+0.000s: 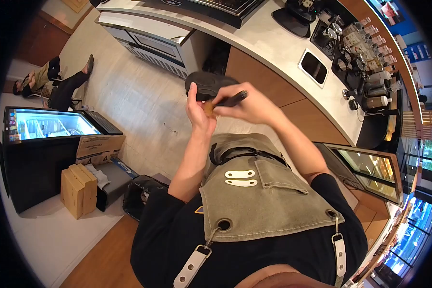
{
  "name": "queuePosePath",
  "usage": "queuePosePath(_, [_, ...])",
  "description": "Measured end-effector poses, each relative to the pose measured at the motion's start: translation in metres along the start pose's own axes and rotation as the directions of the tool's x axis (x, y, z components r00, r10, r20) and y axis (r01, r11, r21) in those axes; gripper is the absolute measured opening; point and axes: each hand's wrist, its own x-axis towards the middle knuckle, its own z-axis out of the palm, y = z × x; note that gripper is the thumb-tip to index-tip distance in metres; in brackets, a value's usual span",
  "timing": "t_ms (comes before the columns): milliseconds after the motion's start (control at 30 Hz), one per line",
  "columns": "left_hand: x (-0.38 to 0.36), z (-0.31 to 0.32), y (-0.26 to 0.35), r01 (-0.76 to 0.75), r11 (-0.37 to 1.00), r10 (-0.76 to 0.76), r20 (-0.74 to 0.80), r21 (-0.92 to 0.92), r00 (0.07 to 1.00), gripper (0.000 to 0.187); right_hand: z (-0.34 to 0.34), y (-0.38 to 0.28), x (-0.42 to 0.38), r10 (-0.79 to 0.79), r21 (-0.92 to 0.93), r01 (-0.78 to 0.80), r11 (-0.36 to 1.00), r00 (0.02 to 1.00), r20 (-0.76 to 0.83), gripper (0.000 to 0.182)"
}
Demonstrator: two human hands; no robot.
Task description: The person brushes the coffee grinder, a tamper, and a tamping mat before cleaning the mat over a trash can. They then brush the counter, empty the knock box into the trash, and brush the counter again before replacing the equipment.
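Note:
My left hand (pixel 199 114) is raised in front of me, its thumb up against a dark grey rounded object (pixel 207 85) with a contoured, moulded face; I cannot tell what kind of thing it is. My fingers are partly hidden behind it. In my right hand (pixel 247 104) is a brush (pixel 234 98) with a black handle, gripped between thumb and fingers. Its tan end (pixel 208 107) is right at my left palm, just below the dark object. Both hands are close together beyond the lower edge of my olive apron (pixel 269 201).
A pale counter (pixel 278 53) curves along the right, bearing a black-topped tray (pixel 313 66) and several bottles (pixel 369 41). A lit display chest (pixel 53 126), a wooden block (pixel 78 192) and a black bin bag (pixel 140 192) stand left. Another person (pixel 65 91) sits farther back.

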Motion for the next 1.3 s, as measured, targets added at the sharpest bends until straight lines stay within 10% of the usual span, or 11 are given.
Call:
queuePosePath(200, [0.007,-0.003,0.0,0.065,0.997,-0.066,-0.023,-0.041,0.998,0.049,0.033,0.025,-0.004,-0.133,0.071,0.131,0.989,0.991,0.028,0.021])
queuePosePath(300, [0.009,-0.019,0.0,0.106,0.994,-0.107,-0.077,-0.028,0.991,0.052,0.008,0.021,-0.027,0.236,0.301,-0.234,0.925,0.971,0.028,0.026])
queuePosePath(400, [0.007,-0.022,-0.005,0.084,0.995,-0.073,-0.193,0.046,0.978,0.053,-0.006,0.047,-0.055,0.383,0.288,-0.296,0.91,0.869,-0.315,0.028])
queuePosePath(500, [0.013,-0.029,-0.019,0.111,0.993,-0.102,-0.189,0.038,0.977,0.054,0.022,0.094,-0.088,0.047,0.229,-0.013,0.973,0.988,-0.147,0.026])
queuePosePath(600, [0.024,-0.034,-0.03,0.128,0.99,-0.111,-0.24,0.057,0.965,0.055,0.009,0.09,-0.103,0.281,0.311,-0.391,0.866,0.896,0.345,0.023])
queuePosePath(700, [0.039,-0.054,-0.03,0.096,0.991,-0.065,-0.296,0.091,0.953,0.056,-0.029,0.113,-0.12,0.463,0.437,-0.446,0.781,0.884,0.074,0.022])
queuePosePath(867, [0.057,-0.089,-0.031,0.03,0.951,0.101,-0.401,0.308,0.91,0.052,-0.165,0.227,-0.118,0.291,-0.036,-0.337,0.941,0.857,-0.425,0.024])
queuePosePath(1067, [0.067,-0.156,-0.063,0.156,0.801,0.276,-0.588,0.578,0.761,0.04,-0.256,0.394,-0.055,0.454,-0.392,-0.64,0.661,0.757,-0.471,0.027])
queuePosePath(1167, [0.049,-0.186,-0.075,0.244,0.789,0.304,-0.704,0.564,0.642,0.041,-0.24,0.368,-0.038,0.543,-0.367,-0.725,0.584,0.684,-0.488,0.03])
queuePosePath(1300, [0.03,-0.198,-0.091,0.347,0.821,0.293,-0.855,0.454,0.427,0.045,-0.161,0.283,-0.05,0.544,-0.134,-0.564,0.815,0.823,-0.161,0.028])
